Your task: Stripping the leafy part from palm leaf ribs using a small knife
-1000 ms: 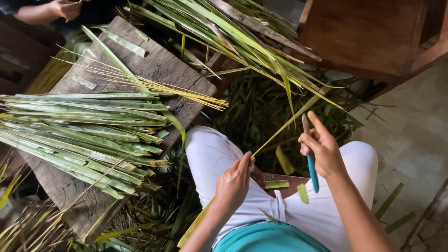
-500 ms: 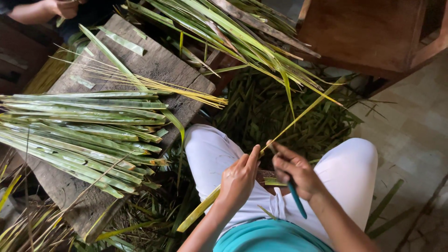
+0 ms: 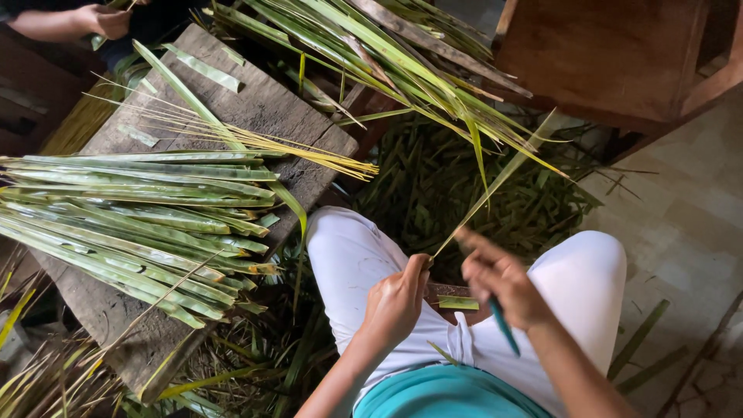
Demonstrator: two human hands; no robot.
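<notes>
Both grips clamped: left hand (image 3: 396, 300) on palm leaf strip (image 3: 495, 184), right hand (image 3: 501, 280) on blue-handled knife (image 3: 505, 327).

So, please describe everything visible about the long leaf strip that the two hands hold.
The leaf strip is one narrow, flat palm-like blade, yellow-green and thin. It rises slanting from the left hand, which pinches its lower end, to a pale tip up right. The right hand, blurred, with a teal-handled tool, meets it near that pinch.

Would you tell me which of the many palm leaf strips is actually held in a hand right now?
The single yellow-green strip rising from the left hand toward the upper right; the other strips lie stacked on the wooden board, untouched.
</notes>
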